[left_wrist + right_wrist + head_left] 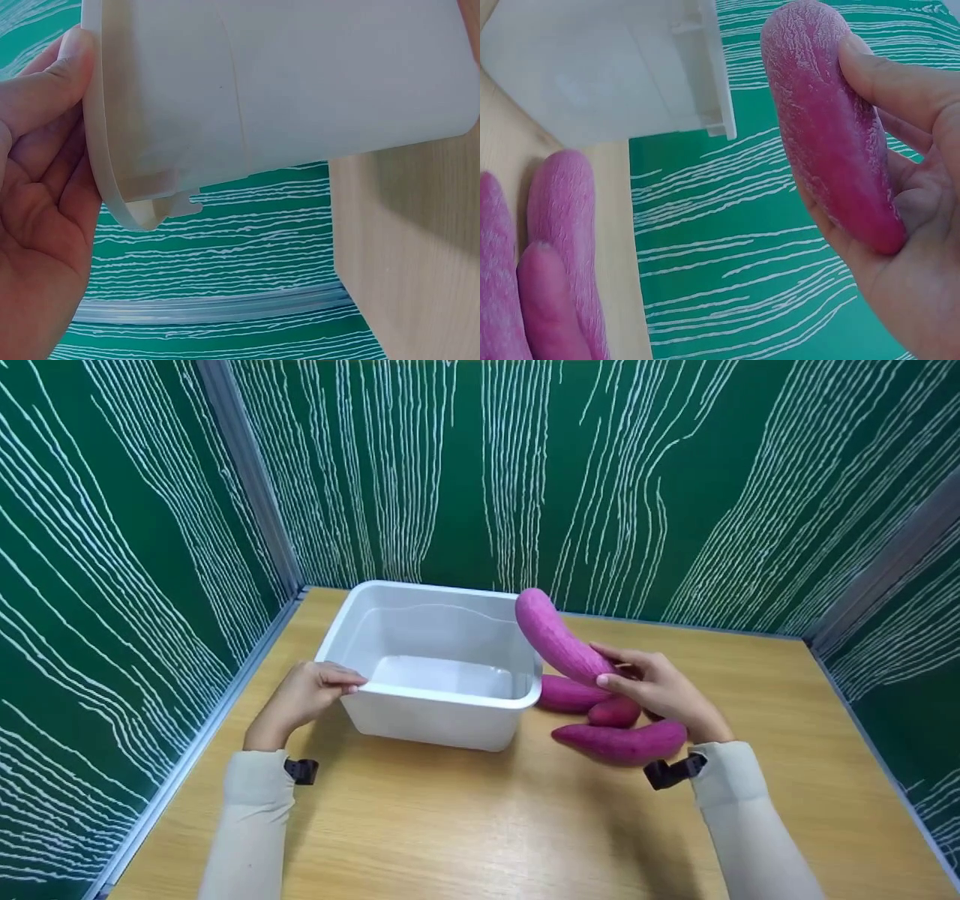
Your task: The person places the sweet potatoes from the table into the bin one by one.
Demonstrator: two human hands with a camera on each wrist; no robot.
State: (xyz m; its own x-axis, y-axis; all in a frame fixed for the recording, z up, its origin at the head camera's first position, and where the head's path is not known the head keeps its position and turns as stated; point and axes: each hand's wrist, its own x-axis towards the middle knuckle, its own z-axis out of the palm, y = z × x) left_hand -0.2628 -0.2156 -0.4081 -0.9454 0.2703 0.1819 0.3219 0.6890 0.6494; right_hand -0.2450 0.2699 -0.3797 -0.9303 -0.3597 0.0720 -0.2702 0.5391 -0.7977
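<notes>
A white plastic bin (431,720) stands on the table, and no contents show inside it. My left hand (319,690) pinches its near-left rim; the left wrist view shows the thumb on the rim (94,112). My right hand (656,686) grips a long, curved pink sweet potato (562,641) by its lower end, raised in the air by the bin's right rim. Below that hand lie a purple-pink sweet potato (574,695), a smaller redder one (615,712) and a tapered one (622,742) in front. The right hand partly hides this group.
The wooden table (450,825) is enclosed by green panels (465,495) with white wavy lines, at the back and both sides. Grey metal posts (255,480) join the panels at the corners.
</notes>
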